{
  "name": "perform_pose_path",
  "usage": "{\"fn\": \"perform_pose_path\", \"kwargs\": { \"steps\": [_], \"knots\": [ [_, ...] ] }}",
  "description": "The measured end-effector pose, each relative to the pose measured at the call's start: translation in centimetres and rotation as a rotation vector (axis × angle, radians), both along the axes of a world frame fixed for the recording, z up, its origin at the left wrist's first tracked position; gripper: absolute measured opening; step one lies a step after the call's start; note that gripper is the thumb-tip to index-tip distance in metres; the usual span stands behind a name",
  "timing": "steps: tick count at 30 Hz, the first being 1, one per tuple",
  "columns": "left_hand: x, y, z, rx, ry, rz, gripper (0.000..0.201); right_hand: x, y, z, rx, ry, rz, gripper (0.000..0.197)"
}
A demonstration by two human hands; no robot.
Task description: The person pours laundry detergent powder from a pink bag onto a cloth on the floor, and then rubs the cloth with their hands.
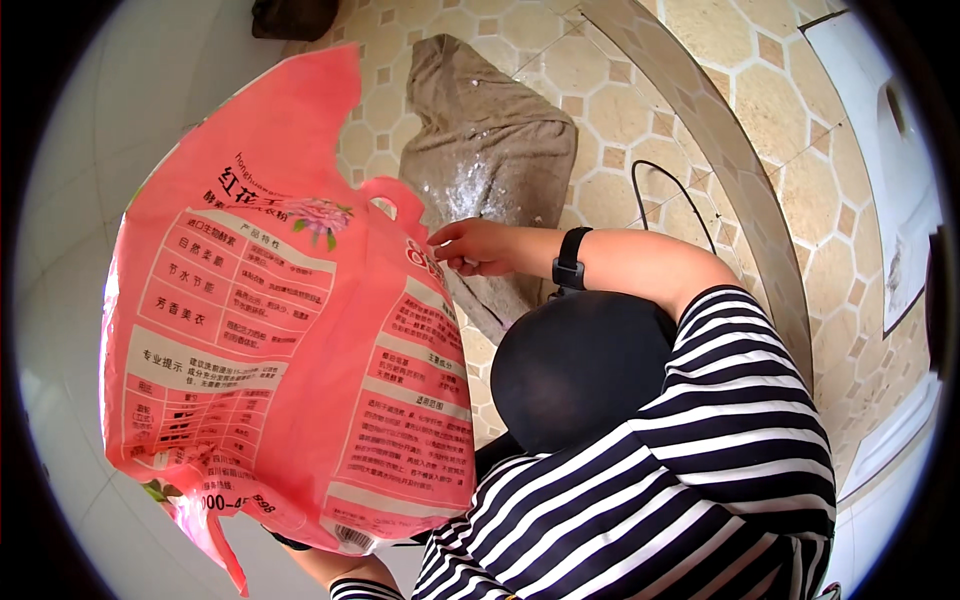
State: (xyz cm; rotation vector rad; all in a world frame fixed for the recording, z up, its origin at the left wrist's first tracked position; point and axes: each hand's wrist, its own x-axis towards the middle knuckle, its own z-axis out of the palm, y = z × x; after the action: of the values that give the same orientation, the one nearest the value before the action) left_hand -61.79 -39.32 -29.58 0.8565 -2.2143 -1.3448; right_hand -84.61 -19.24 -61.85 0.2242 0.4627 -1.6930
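Just left of the right hand (480,248), coral-pink laundry-powder bag (300,325), long axis running up the view, handle loop (408,197) just above-left of the fingertips. Right fingers half curled at the bag's edge; impossible to tell whether pinching. Left hand hidden behind the bag, grip unclear. Beyond the right fingers, powder-dusted brown towel (500,130).

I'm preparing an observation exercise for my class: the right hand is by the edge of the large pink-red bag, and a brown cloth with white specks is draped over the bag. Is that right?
Not quite: the brown cloth with white specks lies on the tiled floor, as the head view shows. The right hand is by the edge of the large pink-red bag.
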Motion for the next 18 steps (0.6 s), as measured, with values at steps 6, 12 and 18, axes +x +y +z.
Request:
{"fn": "perform_pose_path", "kwargs": {
  "steps": [6,12,18],
  "knots": [
    [0.7,-0.4,-0.3,0.016,0.021,0.01,0.073,-0.1,0.0,-0.8,-0.103,-0.023,-0.151,0.007],
    [0.8,-1.1,-0.6,0.07,0.041,0.026,0.074,-0.5,-1.4,-0.2,-0.163,-0.28,-0.312,0.006],
    [0.5,-2.6,-0.8,0.171,0.059,0.048,0.074,0.1,-0.5,1.1,-0.172,-0.213,-0.35,0.026]
  ]
}}
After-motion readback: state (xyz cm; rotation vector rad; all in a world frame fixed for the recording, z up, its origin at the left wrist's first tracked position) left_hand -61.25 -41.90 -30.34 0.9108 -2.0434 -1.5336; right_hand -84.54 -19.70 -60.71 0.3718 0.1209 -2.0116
